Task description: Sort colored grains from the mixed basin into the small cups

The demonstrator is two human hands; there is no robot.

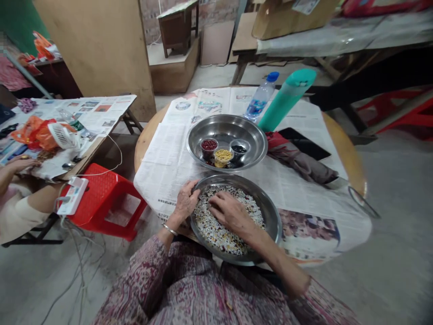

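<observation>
A steel basin (273, 225) at the near edge of the round table holds a loose mix of white, dark and yellow grains (219, 234). My left hand (185, 201) grips its left rim, thumb toward the inside. Over the grains, my right hand (232, 212) is bent downward, its fingers apart and their tips touching the mix. Just beyond stands a second steel basin (255, 155). Inside it are small clear cups of red beans (209, 144), yellow beans (223, 155) and dark beans (238, 149). A few loose beans lie beside the cups.
Newspaper (162, 167) covers the table. Behind the basins are a water bottle (260, 97) and a teal bottle (287, 99); a folded umbrella (297, 162) lies right. A red stool (104, 203) with a power strip (72, 196) stands left, near another person's hand (20, 164).
</observation>
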